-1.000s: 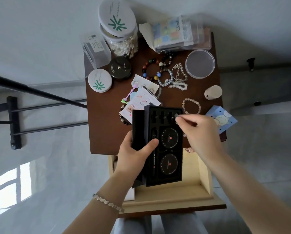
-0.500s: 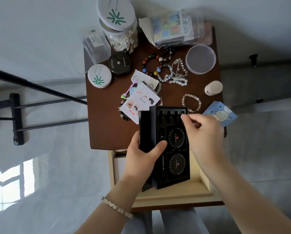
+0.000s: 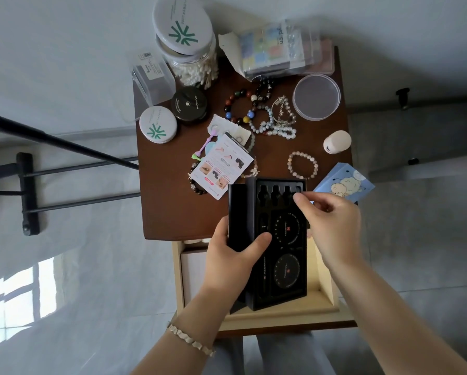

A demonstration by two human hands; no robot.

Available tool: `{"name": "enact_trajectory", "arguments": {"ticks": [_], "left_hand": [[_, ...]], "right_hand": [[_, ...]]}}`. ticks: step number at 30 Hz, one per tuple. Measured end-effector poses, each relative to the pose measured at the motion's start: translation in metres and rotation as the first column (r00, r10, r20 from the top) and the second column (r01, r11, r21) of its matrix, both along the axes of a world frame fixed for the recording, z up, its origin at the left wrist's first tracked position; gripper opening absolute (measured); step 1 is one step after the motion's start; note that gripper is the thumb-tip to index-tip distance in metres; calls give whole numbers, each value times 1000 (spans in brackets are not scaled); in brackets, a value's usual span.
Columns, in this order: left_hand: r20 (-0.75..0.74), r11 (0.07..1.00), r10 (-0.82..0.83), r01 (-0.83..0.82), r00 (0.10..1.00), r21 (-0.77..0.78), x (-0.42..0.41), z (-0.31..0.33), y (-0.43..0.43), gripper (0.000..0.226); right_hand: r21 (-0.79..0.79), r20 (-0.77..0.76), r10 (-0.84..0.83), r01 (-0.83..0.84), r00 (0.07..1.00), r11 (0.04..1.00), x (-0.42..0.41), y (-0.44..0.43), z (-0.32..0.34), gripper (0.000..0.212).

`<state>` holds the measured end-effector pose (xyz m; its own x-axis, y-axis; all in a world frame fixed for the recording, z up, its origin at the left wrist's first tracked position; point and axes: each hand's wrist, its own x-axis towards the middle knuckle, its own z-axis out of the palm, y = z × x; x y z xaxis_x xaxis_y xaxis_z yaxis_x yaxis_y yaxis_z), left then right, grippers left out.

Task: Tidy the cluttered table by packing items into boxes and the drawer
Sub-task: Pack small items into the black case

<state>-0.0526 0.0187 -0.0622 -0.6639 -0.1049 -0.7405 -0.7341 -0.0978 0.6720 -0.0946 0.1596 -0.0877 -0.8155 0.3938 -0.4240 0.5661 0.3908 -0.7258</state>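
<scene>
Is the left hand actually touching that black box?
Touching. The head view shows the left hand wrapped round the black box, thumb pressed on its front.

Black box (image 3: 277,247) in both hands, above drawer (image 3: 324,277).

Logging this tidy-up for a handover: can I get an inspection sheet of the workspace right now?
Surface: brown table, wooden drawer open beneath its near edge.
Job's things: black box held above the drawer; bead bracelets, cotton-swab jar, round tins on the table.
Clutter: leaflet, blue card, clear lid.
Hands: left hand grips the box's left side; right hand pinches at its top-right slot, contents unclear.
Cables: nothing seen.
Surroundings: black metal frame at left, pale floor.
</scene>
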Motion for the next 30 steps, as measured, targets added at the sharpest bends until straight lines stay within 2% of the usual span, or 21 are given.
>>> {"name": "enact_trajectory", "arguments": {"ticks": [2, 6, 10, 14, 18, 21, 23, 26, 28, 30], "left_hand": [[7, 1000, -11, 11, 1000, 10, 1, 0, 1, 30], [3, 999, -37, 37, 999, 1, -1, 1, 3, 30], [-16, 997, -58, 57, 998, -42, -1, 0, 9, 35], [-23, 995, -90, 89, 996, -48, -3, 1, 13, 41], [-37, 988, -117, 112, 992, -105, -3, -2, 19, 42], [-32, 984, -126, 121, 991, -131, -2, -2, 23, 43], [-34, 979, -137, 130, 990, -158, -1, -1, 25, 44], [-25, 968, -158, 149, 987, -203, 2, 0, 28, 45], [-20, 964, -148, 140, 989, -224, 2, -1, 29, 44], [-14, 970, -120, 114, 993, -214, 0, -2, 27, 42]], "right_hand": [[-39, 29, -56, 57, 998, 998, 1, 1, 1, 7], [25, -17, -75, 76, 997, 997, 4, -1, 2, 10], [10, -17, -180, 180, 983, 984, 5, 1, 1, 9], [95, -62, -176, 182, 982, 979, 5, 3, 5, 10], [223, -36, -72, 78, 997, 972, 4, 12, 9, 11], [240, 16, -44, 39, 999, 970, 1, 18, 13, 14], [287, 78, 45, -66, 996, 956, -3, 23, 17, 15], [373, 203, 214, -278, 955, 885, -8, 28, 21, 21], [385, 273, 279, -371, 921, 845, -9, 30, 21, 24], [347, 247, 280, -355, 927, 868, -8, 29, 22, 20]]}}
